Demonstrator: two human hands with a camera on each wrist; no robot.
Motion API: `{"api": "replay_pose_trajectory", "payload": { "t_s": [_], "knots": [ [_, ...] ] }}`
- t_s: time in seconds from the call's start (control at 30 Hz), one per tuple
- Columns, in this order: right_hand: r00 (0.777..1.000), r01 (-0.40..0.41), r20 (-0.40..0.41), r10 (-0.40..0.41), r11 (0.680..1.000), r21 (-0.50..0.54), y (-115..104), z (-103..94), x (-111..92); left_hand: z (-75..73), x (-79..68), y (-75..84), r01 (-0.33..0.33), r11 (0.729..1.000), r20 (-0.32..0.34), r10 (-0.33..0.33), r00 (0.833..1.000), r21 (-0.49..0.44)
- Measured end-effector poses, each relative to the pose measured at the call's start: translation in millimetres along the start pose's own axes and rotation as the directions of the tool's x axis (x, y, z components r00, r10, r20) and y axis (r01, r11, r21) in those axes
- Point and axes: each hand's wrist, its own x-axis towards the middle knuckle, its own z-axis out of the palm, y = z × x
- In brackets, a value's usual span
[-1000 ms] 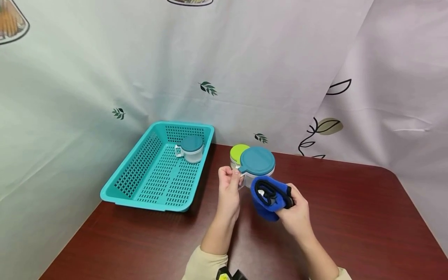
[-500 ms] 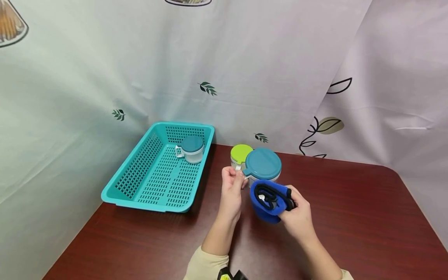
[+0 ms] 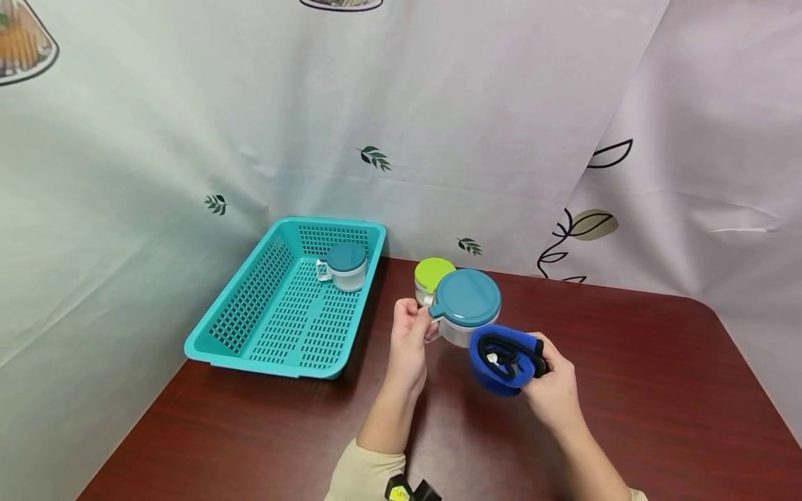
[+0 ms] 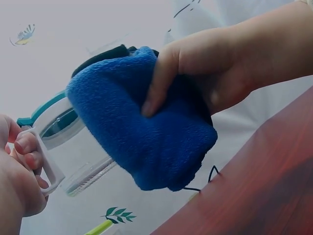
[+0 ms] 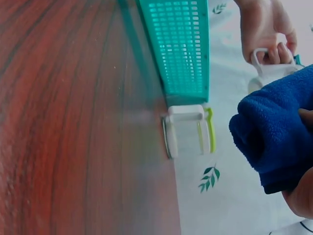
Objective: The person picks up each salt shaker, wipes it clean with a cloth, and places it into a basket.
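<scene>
My left hand [image 3: 410, 341] grips the white handle [image 4: 53, 169] of a clear jar with a round blue lid [image 3: 467, 298], held up above the table and slightly tilted. In my right hand [image 3: 554, 386] is a folded blue cloth [image 4: 142, 117] with black edging, gripped between thumb and fingers. The cloth is close beside the jar's right side in the head view; whether it touches the jar I cannot tell. Behind the held jar stands a second jar with a lime-green lid [image 3: 434, 273], partly hidden; the right wrist view shows its white handle [image 5: 187, 112].
A turquoise plastic basket [image 3: 207, 353] stands on the left of the dark red table [image 3: 626, 376]. Inside it, near the back right, sits another blue-lidded jar [image 3: 347, 268]. A patterned white curtain [image 3: 438, 104] hangs behind the table.
The blue cloth in my right hand has moved rightward, off the front of the jar, showing more of its clear side. My left hand keeps its grip, and the jar has shifted slightly.
</scene>
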Motion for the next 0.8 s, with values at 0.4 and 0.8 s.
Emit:
{"api": "replay_pose_trajectory", "payload": {
  "t_s": [0.4,0.8],
  "knots": [
    [0.993,-0.084,-0.084,0.077,0.994,-0.077,10,-13.7,10,-1.7,-0.3,2.5,-0.003,1.0,-0.005,0.003,1.0,0.018],
    [0.952,-0.292,-0.131,0.278,0.951,-0.102,10,-15.9,25,-4.4,0.5,-0.9,0.042,0.998,-0.021,-0.041,0.999,0.046]
  ]
}}
